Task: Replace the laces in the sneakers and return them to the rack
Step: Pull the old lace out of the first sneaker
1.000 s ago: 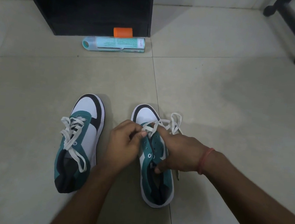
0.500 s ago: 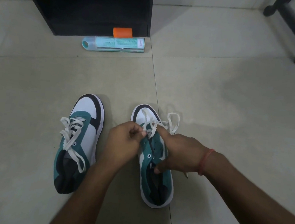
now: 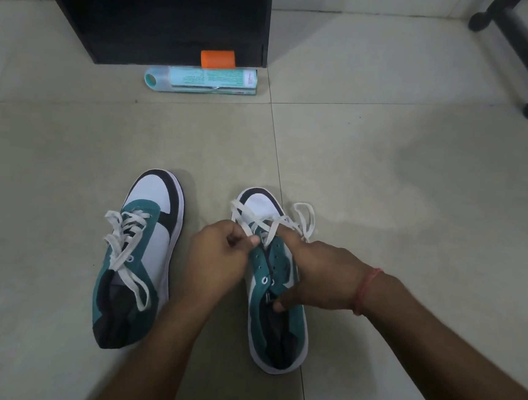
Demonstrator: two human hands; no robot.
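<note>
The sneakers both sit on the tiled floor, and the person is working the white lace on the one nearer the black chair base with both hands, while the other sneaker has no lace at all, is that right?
Not quite. In the head view the other sneaker does have a white lace, loosely threaded and untied. The rest holds: both hands, left hand and right hand, work the lace on the right sneaker.

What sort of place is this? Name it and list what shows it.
Probably a room in a home, with the person working on the floor. Signs: pale glossy floor tiles, a dark cabinet standing on them, possibly the shoe rack, and two sneakers set down, the right sneaker being laced.
</note>
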